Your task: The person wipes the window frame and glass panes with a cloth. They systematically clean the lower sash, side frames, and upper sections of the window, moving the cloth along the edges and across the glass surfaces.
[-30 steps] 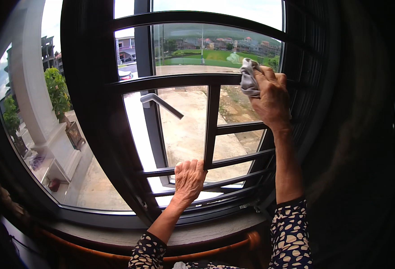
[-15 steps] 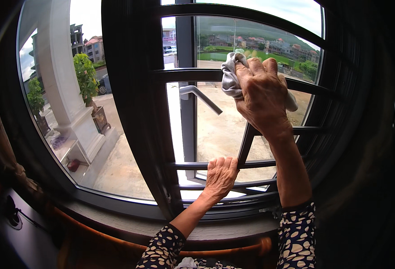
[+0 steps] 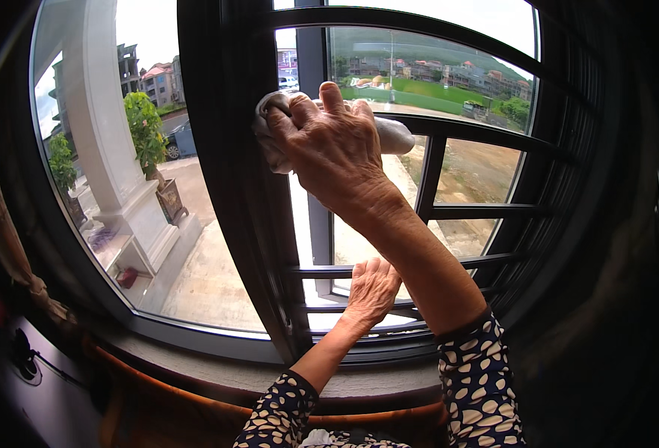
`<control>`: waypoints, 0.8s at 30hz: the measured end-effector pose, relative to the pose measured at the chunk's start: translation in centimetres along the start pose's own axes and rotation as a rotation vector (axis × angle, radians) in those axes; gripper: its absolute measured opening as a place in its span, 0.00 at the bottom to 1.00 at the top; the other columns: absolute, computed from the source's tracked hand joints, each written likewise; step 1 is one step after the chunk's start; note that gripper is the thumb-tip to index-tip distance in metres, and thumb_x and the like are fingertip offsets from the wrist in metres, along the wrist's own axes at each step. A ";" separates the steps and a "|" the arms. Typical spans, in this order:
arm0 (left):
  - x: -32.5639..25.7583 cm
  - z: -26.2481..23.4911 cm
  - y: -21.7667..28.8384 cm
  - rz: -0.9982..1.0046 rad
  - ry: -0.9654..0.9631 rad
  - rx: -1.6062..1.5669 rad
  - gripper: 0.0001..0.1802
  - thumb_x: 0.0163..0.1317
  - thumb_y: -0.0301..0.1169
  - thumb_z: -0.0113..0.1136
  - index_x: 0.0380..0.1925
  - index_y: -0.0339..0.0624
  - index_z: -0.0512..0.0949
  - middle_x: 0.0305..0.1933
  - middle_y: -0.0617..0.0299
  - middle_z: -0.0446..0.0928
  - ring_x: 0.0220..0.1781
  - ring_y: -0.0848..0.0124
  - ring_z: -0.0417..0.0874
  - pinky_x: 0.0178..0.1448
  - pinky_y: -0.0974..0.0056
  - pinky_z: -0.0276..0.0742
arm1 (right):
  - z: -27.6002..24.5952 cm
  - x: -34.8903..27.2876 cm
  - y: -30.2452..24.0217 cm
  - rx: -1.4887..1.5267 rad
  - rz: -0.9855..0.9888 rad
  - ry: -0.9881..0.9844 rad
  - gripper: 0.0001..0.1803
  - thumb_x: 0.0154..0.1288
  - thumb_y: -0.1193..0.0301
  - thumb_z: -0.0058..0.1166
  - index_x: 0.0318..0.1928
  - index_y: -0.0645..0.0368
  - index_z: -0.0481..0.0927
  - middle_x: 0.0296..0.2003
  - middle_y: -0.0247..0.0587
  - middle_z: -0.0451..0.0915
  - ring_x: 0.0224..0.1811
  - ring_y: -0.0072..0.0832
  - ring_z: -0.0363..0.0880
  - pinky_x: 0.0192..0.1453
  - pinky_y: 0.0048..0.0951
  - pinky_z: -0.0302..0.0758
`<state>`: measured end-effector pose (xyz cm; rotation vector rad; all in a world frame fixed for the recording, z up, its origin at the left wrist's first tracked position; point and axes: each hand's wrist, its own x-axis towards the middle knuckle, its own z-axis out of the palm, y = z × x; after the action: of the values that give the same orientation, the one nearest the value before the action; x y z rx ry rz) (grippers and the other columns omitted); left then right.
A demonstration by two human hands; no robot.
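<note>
A crumpled grey cloth [image 3: 273, 134] is bunched under my right hand [image 3: 333, 138], its fingers closed over it. The hand presses it around the left end of a horizontal bar [image 3: 486, 134], beside the thick dark window frame post [image 3: 225, 164]. Part of the cloth sticks out right of the hand along that bar. Lower down, my left hand [image 3: 374, 290] is wrapped over a lower bar [image 3: 314, 272] of the dark metal grille; its fingertips are hidden behind the bar. My right forearm crosses in front of the grille.
A fixed glass pane [image 3: 210, 261] fills the left side, with a white pillar [image 3: 113, 112] and potted plants [image 3: 169, 198] outside. Below the window runs a pale sill [image 3: 374, 382], with a curved wooden rail [image 3: 187, 403] in front of it.
My right hand has slid left with the cloth along the horizontal bar, up to the frame post. The grey window handle has become hidden behind it. My left hand stays on the lower bar.
</note>
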<state>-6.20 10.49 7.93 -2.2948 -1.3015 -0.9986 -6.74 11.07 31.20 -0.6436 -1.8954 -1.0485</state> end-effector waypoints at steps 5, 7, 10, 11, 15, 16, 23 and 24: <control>-0.3 -0.7 -0.7 0.004 0.018 0.057 0.21 0.61 0.37 0.59 0.51 0.42 0.70 0.42 0.59 0.72 0.47 0.62 0.72 0.51 0.56 0.66 | -2.2 -2.7 4.0 -0.210 0.139 -0.189 0.29 0.55 0.62 0.67 0.58 0.50 0.78 0.47 0.39 0.80 0.49 0.38 0.73 0.40 0.38 0.78; -0.2 -0.6 -0.7 0.015 -0.007 0.059 0.26 0.58 0.36 0.62 0.55 0.42 0.68 0.44 0.57 0.72 0.48 0.61 0.72 0.51 0.54 0.65 | -3.3 -4.6 6.3 -0.279 0.187 -0.166 0.31 0.52 0.62 0.69 0.59 0.50 0.77 0.48 0.37 0.78 0.49 0.36 0.71 0.42 0.39 0.79; -0.1 -0.6 -0.1 0.047 -0.014 0.064 0.28 0.58 0.36 0.63 0.57 0.40 0.66 0.46 0.56 0.72 0.48 0.60 0.72 0.53 0.53 0.65 | -4.9 -7.3 8.9 -0.358 0.227 -0.133 0.35 0.47 0.64 0.70 0.60 0.50 0.76 0.52 0.37 0.73 0.51 0.35 0.69 0.44 0.40 0.79; -0.2 -0.6 -0.1 0.043 -0.024 0.073 0.30 0.58 0.36 0.63 0.58 0.40 0.66 0.47 0.55 0.71 0.50 0.60 0.72 0.54 0.53 0.65 | -4.8 -7.7 8.9 -0.354 0.252 -0.105 0.36 0.47 0.64 0.71 0.61 0.49 0.75 0.54 0.37 0.71 0.51 0.36 0.68 0.44 0.40 0.79; -0.4 -0.4 -0.3 0.007 -0.019 0.099 0.34 0.57 0.38 0.63 0.61 0.39 0.64 0.50 0.55 0.71 0.54 0.58 0.70 0.63 0.52 0.60 | -2.8 -9.5 6.8 -0.354 0.310 0.106 0.26 0.54 0.68 0.61 0.57 0.42 0.77 0.53 0.43 0.67 0.51 0.37 0.68 0.39 0.38 0.76; -0.4 -0.3 0.0 0.012 -0.019 0.089 0.34 0.57 0.37 0.63 0.62 0.38 0.63 0.52 0.53 0.69 0.56 0.58 0.69 0.65 0.52 0.60 | -2.1 -10.7 6.4 -0.383 0.334 0.134 0.26 0.55 0.68 0.61 0.57 0.42 0.78 0.54 0.45 0.67 0.50 0.37 0.69 0.40 0.37 0.76; -1.2 -1.1 -0.3 0.006 -0.071 0.094 0.39 0.57 0.36 0.64 0.66 0.39 0.59 0.62 0.51 0.64 0.66 0.55 0.63 0.74 0.50 0.51 | -0.4 -17.0 3.4 -0.253 0.372 0.052 0.19 0.60 0.67 0.60 0.53 0.46 0.81 0.56 0.51 0.68 0.54 0.41 0.71 0.43 0.40 0.76; -1.2 -1.2 -0.3 0.001 -0.088 0.088 0.39 0.56 0.36 0.64 0.66 0.39 0.59 0.62 0.51 0.63 0.67 0.56 0.62 0.74 0.50 0.50 | -0.4 -17.8 3.2 -0.251 0.353 0.057 0.19 0.59 0.67 0.59 0.53 0.47 0.81 0.56 0.51 0.68 0.54 0.41 0.70 0.44 0.40 0.76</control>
<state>-7.33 9.22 7.92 -2.2956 -1.3499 -0.8310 4.80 11.80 17.32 -1.0382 -1.5400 -1.0653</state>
